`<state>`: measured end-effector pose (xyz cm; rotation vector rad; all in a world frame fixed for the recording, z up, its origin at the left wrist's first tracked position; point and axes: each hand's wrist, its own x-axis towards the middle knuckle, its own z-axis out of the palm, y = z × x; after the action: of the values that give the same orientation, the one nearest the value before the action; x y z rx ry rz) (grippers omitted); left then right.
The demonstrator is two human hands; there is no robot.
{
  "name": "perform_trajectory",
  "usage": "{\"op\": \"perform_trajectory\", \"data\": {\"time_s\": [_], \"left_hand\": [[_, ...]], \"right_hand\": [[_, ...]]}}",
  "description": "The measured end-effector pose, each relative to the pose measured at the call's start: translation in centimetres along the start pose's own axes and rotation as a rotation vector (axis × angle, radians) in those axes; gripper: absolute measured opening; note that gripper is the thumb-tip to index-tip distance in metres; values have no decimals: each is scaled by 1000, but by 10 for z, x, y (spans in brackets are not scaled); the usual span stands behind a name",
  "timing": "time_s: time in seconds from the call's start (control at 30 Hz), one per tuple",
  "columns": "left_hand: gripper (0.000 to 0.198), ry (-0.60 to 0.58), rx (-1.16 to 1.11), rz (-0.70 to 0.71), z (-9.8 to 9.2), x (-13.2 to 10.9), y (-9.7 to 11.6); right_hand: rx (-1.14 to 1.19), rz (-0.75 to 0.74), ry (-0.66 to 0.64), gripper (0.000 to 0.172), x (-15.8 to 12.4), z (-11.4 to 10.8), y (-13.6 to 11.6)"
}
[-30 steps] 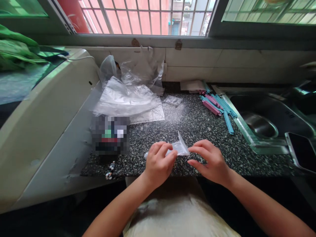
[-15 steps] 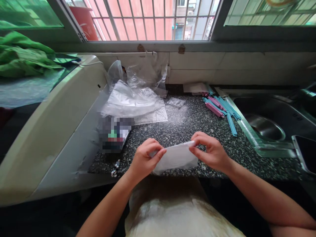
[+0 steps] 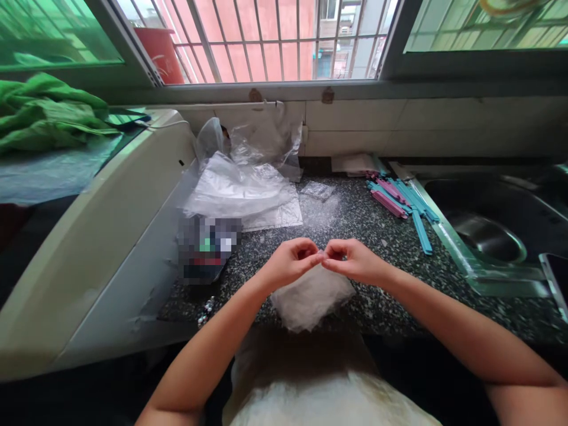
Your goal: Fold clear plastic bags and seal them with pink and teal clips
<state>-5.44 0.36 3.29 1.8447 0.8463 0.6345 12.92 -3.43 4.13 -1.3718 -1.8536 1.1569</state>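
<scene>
Both hands meet at the fingertips over the counter's front edge. My left hand [image 3: 295, 260] is closed in a pinch, thumb against fingers, at the top of a whitish translucent plastic bag [image 3: 313, 299]. From the other side my right hand [image 3: 350, 260] pinches the same spot, its fingertips touching or nearly touching the left ones. The bag spreads crumpled below the fingers, toward my body. Its upper edge is mostly hidden behind the hands.
Clear plastic bags [image 3: 239, 186] are heaped at the back left, behind a blurred dark packet [image 3: 208, 251]. Pink and blue plastic strips [image 3: 399, 198] lie beside the metal sink [image 3: 483, 231]. A small clear packet [image 3: 318, 190] rests mid-counter. A phone [image 3: 557, 281] is at the right edge.
My hands have come together from the two ends of the bag's top edge to its middle. The bag, stretched straight before, is now bunched and crumpled. The view has tilted slightly up.
</scene>
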Motion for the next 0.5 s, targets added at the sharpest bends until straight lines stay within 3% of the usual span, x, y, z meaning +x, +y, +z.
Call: {"op": "perform_trajectory", "data": {"time_s": [0.17,0.23,0.37,0.5], "left_hand": [[28,114,-264,-24,5,18,-10],[29,155,-357,-55,3,20,-17],[28,291,-407,-74,0,22,-24],[27,335,-445,-101,1,20,-25]], "right_hand": [[-86,-58,84,26,5,-5,23],[-73,-34,57,19,5,-5,31],[54,67,39,27,6,-2,35],[88,87,78,27,6,-2,33]]}}
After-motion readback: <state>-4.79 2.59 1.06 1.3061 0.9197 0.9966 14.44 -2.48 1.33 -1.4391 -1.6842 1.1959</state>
